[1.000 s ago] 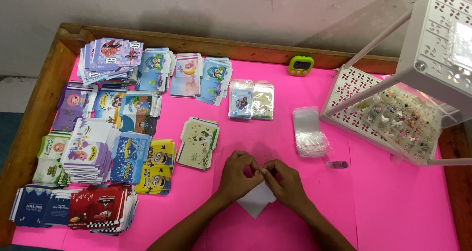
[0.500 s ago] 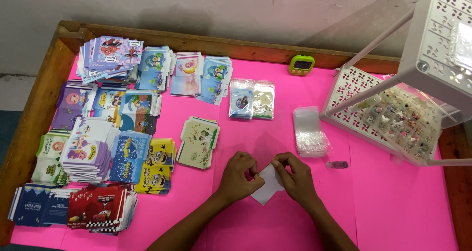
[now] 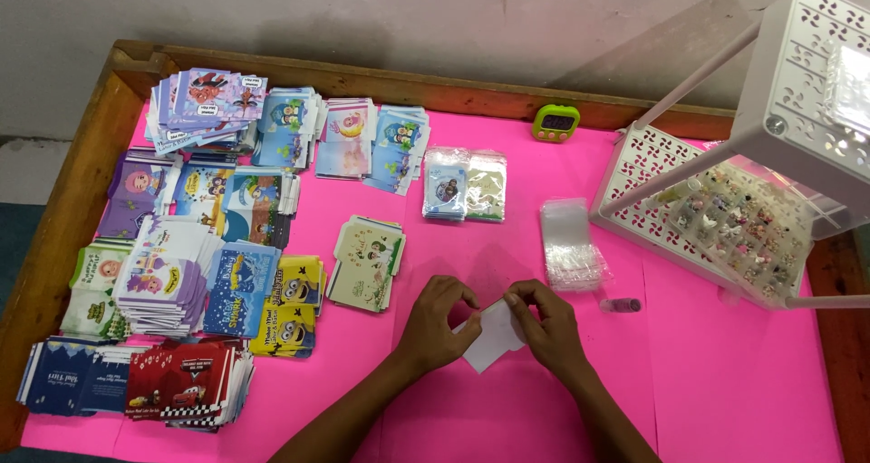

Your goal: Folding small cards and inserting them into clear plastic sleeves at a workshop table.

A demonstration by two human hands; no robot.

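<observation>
Both my hands, left (image 3: 436, 323) and right (image 3: 549, 325), pinch the white card (image 3: 494, 336) just off the pink mat (image 3: 725, 381), sleeves (image 3: 571, 245) near

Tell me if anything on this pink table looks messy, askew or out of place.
Mostly tidy. The card stack at the back left corner is fanned out and slipping rather than squared. A small dark item lies alone by the clear sleeves. Both hands, left hand and right hand, hold a white card.
</observation>
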